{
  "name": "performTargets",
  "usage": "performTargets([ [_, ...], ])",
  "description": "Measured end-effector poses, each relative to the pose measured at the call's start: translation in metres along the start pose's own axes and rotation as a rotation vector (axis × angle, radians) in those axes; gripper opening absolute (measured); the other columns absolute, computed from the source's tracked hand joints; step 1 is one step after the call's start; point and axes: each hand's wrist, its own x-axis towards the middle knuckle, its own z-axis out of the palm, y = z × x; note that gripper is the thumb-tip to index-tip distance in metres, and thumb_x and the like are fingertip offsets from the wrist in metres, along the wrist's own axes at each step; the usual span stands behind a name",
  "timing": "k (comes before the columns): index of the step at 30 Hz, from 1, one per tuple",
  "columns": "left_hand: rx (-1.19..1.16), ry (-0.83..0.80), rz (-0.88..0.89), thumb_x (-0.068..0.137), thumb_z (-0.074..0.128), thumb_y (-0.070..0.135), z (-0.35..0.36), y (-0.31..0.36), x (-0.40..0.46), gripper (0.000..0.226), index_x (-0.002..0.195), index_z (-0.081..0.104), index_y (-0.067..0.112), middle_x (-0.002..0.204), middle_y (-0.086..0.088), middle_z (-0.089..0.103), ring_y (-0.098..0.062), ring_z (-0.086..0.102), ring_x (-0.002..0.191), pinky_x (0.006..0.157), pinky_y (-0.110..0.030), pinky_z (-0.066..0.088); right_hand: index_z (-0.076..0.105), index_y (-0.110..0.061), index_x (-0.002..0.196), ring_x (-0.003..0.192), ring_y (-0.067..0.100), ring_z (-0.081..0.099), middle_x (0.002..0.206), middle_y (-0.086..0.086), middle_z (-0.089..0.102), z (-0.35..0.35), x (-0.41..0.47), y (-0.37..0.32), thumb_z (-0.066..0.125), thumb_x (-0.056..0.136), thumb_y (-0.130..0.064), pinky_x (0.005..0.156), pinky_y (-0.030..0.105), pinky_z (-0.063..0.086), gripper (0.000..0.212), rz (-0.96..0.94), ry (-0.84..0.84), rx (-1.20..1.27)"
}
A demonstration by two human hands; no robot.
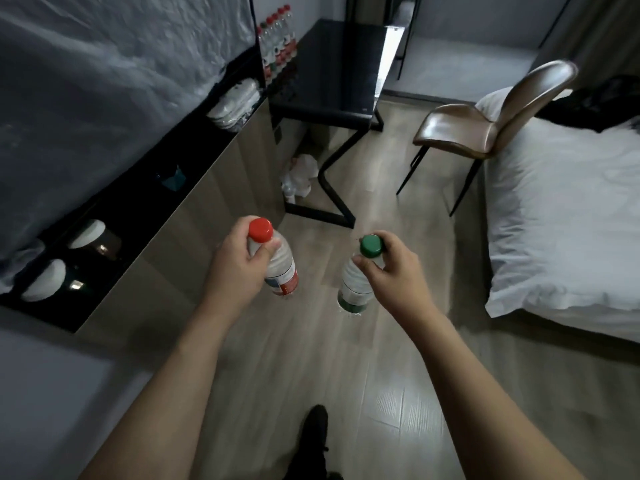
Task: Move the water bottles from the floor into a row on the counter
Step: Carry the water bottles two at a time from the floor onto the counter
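Grey wood-grain plank floor (311, 358), matte, runs between a long black-topped counter (194, 157) with wood-veneer front on the left and a bed with wrinkled white bedding (561, 209) on the right. Black glossy desk (329, 71) on an angular metal leg sits at the far end; one brown moulded leather-look chair (485, 116) on thin black legs stands beside the bed.

Two bottles in hand, both off the floor, hanging below the fingers:
- Left hand (239, 265): thumb and fingers curled round the neck of a clear ribbed plastic bottle with red cap and red-white label (282, 268); cap sticks up just above the thumb, body tilts down-right under the palm.
- Right hand (391, 268): fingertips pinch the neck of a clear ribbed plastic bottle with green cap and green label band (355, 285); cap sits just left of the fingertips, body hangs below them.

Hands well apart, bottles not touching.

Row of red-capped clear bottles (277, 39) stands at the far end of the counter against the wall, well beyond both hands; roughly five or six, exact count unclear. Crumpled white plastic wrap (301, 174) lies on the floor under the desk. Two white domed lids or bowls (65, 258) sit on the near counter, left of the left fingers. One dark shoe (313, 434) shows at the bottom edge.
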Motion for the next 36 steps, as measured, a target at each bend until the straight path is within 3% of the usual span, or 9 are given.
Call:
performTargets([
  [4,0.007,-0.033,0.024,0.080,0.061,0.048,0.018,-0.001,0.055,0.030,0.107,0.054,0.036,0.097,0.031,0.059,0.008,0.056,0.090,0.073,-0.020,0.045,0.060,-0.023,0.107,0.089,-0.002,0.058,0.094,-0.016,0.063,-0.003,0.046,-0.004,0.071,0.085,-0.024,0.077,0.018,0.046,0.025,0.001,0.053,-0.023],
  [9,0.005,-0.074,0.058,0.080,0.061,0.048,0.043,0.001,0.116,0.028,0.105,0.052,0.039,0.093,0.030,0.060,0.005,0.056,0.087,0.073,-0.017,0.043,0.059,-0.026,0.104,0.090,0.003,0.060,0.095,-0.014,0.064,-0.007,0.096,-0.006,0.070,0.085,-0.024,0.081,0.031,0.052,0.022,0.012,0.115,0.008],
  [14,0.012,-0.127,0.087,0.084,0.067,0.038,0.085,0.012,0.169,0.025,0.104,0.053,0.037,0.087,0.025,0.060,0.014,0.053,0.083,0.067,-0.001,0.035,0.060,-0.021,0.107,0.092,0.006,0.061,0.097,-0.011,0.065,-0.019,0.148,0.009,0.070,0.086,-0.023,0.083,0.037,0.053,0.023,0.033,0.146,0.020],
  [24,0.014,-0.219,0.055,0.086,0.069,0.030,0.197,0.042,0.292,0.024,0.107,0.058,0.027,0.095,0.013,0.062,-0.007,0.058,0.091,0.077,-0.025,0.047,0.059,-0.022,0.107,0.089,0.000,0.059,0.096,-0.012,0.064,-0.071,0.285,0.070,0.071,0.086,-0.024,0.079,0.021,0.050,0.024,0.062,0.148,0.030],
  [29,0.004,-0.206,0.068,0.087,0.067,0.032,0.244,0.063,0.354,0.024,0.109,0.057,0.031,0.097,0.020,0.061,0.006,0.057,0.094,0.077,-0.017,0.045,0.059,-0.022,0.111,0.090,-0.003,0.058,0.095,-0.017,0.063,-0.106,0.360,0.091,0.070,0.086,-0.024,0.078,0.018,0.048,0.027,0.049,0.173,-0.005],
  [36,0.011,-0.236,0.069,0.088,0.065,0.035,0.295,0.072,0.432,0.022,0.107,0.054,0.034,0.097,0.020,0.060,0.005,0.056,0.095,0.079,-0.022,0.047,0.059,-0.022,0.110,0.089,-0.003,0.059,0.093,-0.016,0.063,-0.127,0.455,0.113,0.070,0.086,-0.025,0.078,0.022,0.051,0.026,0.041,0.166,0.009],
])
